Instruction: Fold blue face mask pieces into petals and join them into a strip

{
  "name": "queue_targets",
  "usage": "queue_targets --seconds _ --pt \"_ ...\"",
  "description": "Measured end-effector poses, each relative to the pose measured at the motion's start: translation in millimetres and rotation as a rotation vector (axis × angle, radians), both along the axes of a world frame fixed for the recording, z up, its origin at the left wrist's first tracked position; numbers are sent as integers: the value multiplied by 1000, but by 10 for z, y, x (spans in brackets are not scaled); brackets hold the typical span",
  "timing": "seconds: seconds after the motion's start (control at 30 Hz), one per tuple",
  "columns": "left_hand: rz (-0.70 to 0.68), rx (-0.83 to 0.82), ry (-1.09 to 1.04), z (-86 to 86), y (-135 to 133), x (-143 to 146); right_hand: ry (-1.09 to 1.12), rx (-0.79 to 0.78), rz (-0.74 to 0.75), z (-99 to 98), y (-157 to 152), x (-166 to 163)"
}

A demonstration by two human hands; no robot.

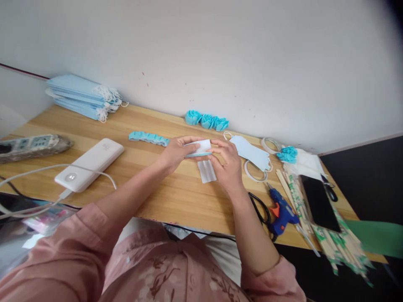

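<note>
Between my two hands, above the middle of the table, is a small folded white and light-blue piece of mask fabric (201,147). My left hand (180,152) grips its left end, thumb lying on top. At the right edge, the fingers of my right hand (226,161) pinch it. A pleated white piece (207,172) lies on the wood just below. To the left of my left hand rests a row of pleated blue fabric pieces (148,137). Several blue fabric flowers (206,121) stand behind my hands, near the wall.
Face masks are stacked (83,96) at back left; a power bank (90,165) and power strip (34,147) sit in front. On the right are a loose mask (250,152), tape rolls (255,171), a blue glue gun (281,209), a phone (319,201) and wrapped chopsticks (343,247).
</note>
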State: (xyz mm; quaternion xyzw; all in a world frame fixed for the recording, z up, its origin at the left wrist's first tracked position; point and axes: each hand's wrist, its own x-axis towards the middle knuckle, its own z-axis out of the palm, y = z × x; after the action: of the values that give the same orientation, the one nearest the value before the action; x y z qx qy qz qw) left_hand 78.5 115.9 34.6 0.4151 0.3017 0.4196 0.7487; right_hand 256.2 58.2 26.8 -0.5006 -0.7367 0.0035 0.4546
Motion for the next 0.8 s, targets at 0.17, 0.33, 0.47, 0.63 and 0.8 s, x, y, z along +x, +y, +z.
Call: queue_targets --seconds 0.17,0.33,0.47,0.63,0.8 --pt "-11 34 36 -27 -3 12 41 -32 2 -4 -2 -8" --pt "-2 -2 10 -26 5 7 119 -79 -23 2 -18 -43" --pt "0 -8 10 -19 18 1 256 -172 -25 -4 -22 -56" --pt "-5 -12 1 7 5 2 318 -256 -15 6 -24 -69" --pt "-4 36 -30 71 -43 -2 273 -269 -79 22 -34 -79"
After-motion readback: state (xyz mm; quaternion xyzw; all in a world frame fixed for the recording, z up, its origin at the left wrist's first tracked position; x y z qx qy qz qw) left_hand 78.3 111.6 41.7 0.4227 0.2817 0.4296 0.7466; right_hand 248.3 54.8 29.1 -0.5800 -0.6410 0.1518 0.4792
